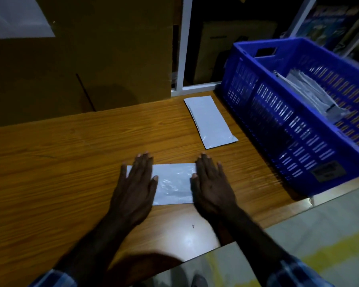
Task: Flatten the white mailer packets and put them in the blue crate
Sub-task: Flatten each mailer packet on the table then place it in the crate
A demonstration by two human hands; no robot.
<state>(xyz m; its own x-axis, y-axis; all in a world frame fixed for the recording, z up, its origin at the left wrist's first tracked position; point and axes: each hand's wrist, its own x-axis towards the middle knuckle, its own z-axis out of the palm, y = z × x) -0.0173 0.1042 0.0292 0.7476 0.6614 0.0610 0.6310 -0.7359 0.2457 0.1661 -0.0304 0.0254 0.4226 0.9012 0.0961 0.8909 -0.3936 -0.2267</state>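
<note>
Left hand (pixel 136 183) and right hand (pixel 210 183) flat, seemingly pressing white mailer packet (pixel 173 184).

Two bare forearms entered the view from six o'clock, each ending in a bare hand: the left hand (pixel 134 186) toward nine o'clock, the right hand (pixel 212 187) toward three o'clock. No rings, watch or gloves showed on either. At the lower edge each arm wore a cuff of blue checked cloth, the left sleeve (pixel 54 279) and the right sleeve (pixel 294 274), both partly cut off by the frame.
</note>
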